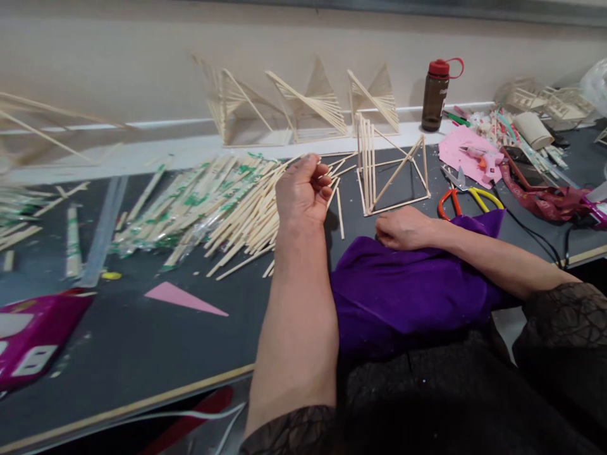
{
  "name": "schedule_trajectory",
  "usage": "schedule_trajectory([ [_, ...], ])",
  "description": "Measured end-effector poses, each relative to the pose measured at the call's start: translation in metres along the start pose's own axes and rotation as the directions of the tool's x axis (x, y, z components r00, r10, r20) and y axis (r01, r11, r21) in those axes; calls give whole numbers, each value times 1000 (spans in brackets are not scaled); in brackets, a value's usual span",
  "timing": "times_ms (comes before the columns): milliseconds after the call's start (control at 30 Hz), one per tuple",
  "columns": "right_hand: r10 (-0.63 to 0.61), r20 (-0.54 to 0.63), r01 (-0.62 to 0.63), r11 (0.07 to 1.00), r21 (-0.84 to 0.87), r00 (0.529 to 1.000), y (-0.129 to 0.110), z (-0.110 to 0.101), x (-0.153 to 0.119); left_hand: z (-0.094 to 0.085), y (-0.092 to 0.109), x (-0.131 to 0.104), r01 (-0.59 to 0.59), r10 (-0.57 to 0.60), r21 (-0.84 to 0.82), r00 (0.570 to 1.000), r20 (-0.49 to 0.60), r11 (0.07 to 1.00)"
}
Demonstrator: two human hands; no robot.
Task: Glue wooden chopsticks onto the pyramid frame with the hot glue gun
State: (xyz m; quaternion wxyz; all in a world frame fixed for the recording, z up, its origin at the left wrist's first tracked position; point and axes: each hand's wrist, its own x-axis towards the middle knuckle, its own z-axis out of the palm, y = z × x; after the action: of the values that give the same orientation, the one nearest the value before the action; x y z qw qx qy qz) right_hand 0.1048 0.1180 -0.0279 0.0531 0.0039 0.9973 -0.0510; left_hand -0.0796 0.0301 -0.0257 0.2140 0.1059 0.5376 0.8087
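Observation:
My left hand (305, 189) is over the right end of a heap of loose wooden sticks (249, 212), its fingers curled inward. Whatever may be between its fingertips is too small to make out. Closed like a fist, my right hand (403, 227) rests at the upper edge of a purple cloth (408, 287) in front of me; its fingertips are hidden. Just beyond that hand a small stick frame (398, 207) stands on the dark table (190, 354), with several slanted sticks fixed along its left side.
Packed sticks (184, 189) lie left. Three twisted stick models (308, 107) stand along the wall with a bottle (435, 98). Cutting pliers (467, 189), a pink glue gun (490, 163) and a phone (524, 167) lie right. A pink paper triangle (183, 299) lies front left.

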Motion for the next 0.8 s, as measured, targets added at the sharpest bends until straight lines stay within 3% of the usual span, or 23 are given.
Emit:
schedule_trajectory([
  [200, 248, -192, -205, 955, 216, 950, 28, -6, -11, 1, 4, -2, 8, -8, -10, 1000, -10, 1000],
  [300, 193, -182, -159, 969, 187, 964, 30, -3, -10, 3, 3, -3, 4, -5, -44, 1000, -6, 999],
  [433, 88, -134, -85, 996, 29, 987, 16, 6, -7, 4, 3, -4, 18, -18, -69, 1000, 2, 997],
  [567, 87, -88, -93, 994, -60, 992, 5, 7, -2, 5, 5, -6, 33, -33, -47, 999, 9, 998],
  [700, 118, -83, -123, 990, -61, 990, 2, -1, 9, 7, 6, -7, 31, -31, -40, 1000, 4, 999],
  [800, 146, -14, -146, 988, -44, 989, 1, -6, 16, 9, 6, -8, 33, -33, -38, 999, 0, 999],
])
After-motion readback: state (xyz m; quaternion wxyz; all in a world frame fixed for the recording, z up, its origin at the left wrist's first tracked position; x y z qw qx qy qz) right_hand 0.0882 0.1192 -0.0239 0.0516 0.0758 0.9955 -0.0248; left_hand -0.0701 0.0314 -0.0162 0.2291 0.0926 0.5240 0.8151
